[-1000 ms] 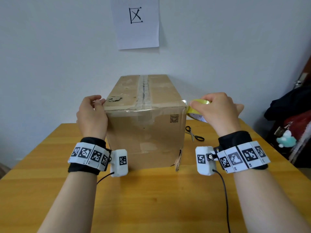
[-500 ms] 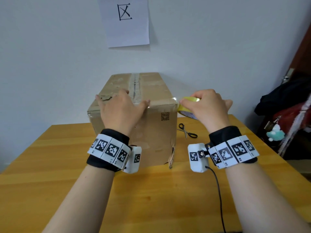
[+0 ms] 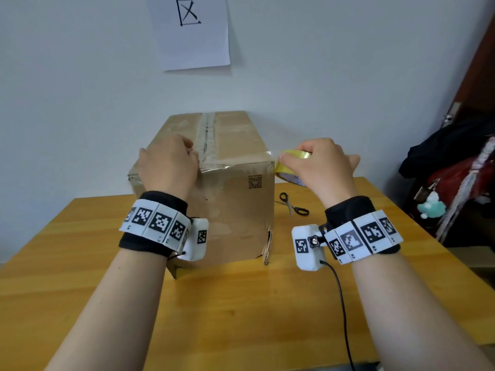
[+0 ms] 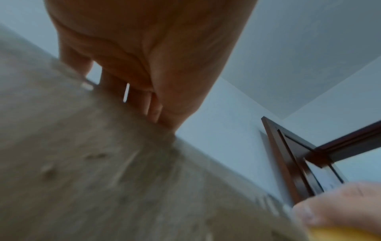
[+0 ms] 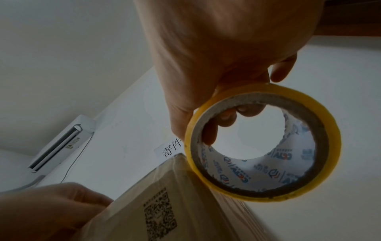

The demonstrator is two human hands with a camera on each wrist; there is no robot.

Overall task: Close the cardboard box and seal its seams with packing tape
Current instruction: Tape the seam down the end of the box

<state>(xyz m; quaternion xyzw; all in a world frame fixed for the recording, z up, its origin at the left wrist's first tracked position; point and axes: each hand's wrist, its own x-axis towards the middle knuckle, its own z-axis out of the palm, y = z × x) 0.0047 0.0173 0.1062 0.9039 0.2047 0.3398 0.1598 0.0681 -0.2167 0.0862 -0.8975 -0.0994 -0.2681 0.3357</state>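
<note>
The closed cardboard box stands on the wooden table, with tape along its top centre seam. A shiny strip of tape runs along its front top edge. My left hand lies on that edge left of the centre seam, its fingers reaching over onto the top. My right hand grips the yellow tape roll at the box's right front top corner. In the right wrist view, fingers go through the roll's core, which touches the box.
Black-handled scissors lie on the table right of the box. A paper sheet hangs on the wall behind. Dark clothes and bags are piled at the right. A cable hangs from my right wrist.
My left hand has slid from the box's left front corner along the front top edge towards the middle. My right hand has kept the roll at the right corner.
</note>
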